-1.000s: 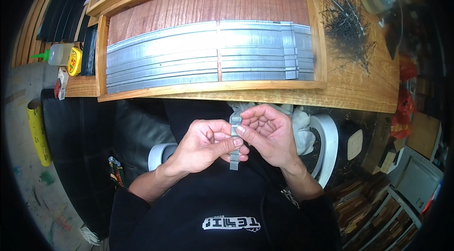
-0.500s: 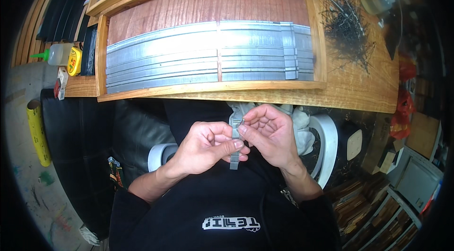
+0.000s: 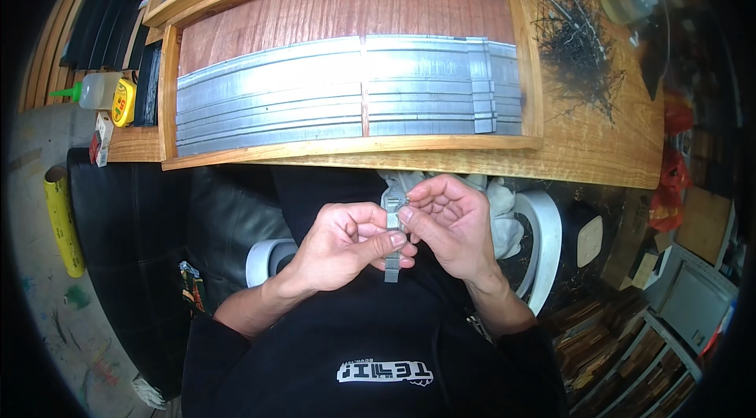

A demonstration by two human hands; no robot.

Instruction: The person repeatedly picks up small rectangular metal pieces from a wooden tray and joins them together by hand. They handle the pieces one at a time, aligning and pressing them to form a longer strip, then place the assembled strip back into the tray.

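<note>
Over my lap, my left hand [image 3: 351, 242] is closed around a short, narrow grey strip [image 3: 391, 272], its thumb lying across the front. The strip stands roughly upright in the picture, with stepped, segment-like edges and a dull metallic look. My right hand [image 3: 452, 223] is also closed, thumb and index finger pinching at the strip's upper right edge. Whether those fingertips hold a separate small piece is too fine to make out. Beyond both hands lies a wooden-framed tray [image 3: 354, 149] with rows of long grey strips [image 3: 268, 95] on a reddish-brown board.
The tray rests on a wooden table [image 3: 614, 154]. A tangle of thin dark twig-like pieces [image 3: 579, 48] lies right of it, near a squeeze bottle [image 3: 630, 4]. Left stand a green-tipped bottle [image 3: 98, 91] and a yellow container [image 3: 124, 101]. White chair arms [image 3: 546, 241] flank me.
My right fingertips have shifted very slightly at the strip's upper edge, and the strip has turned a little. My left hand keeps the same hold.
</note>
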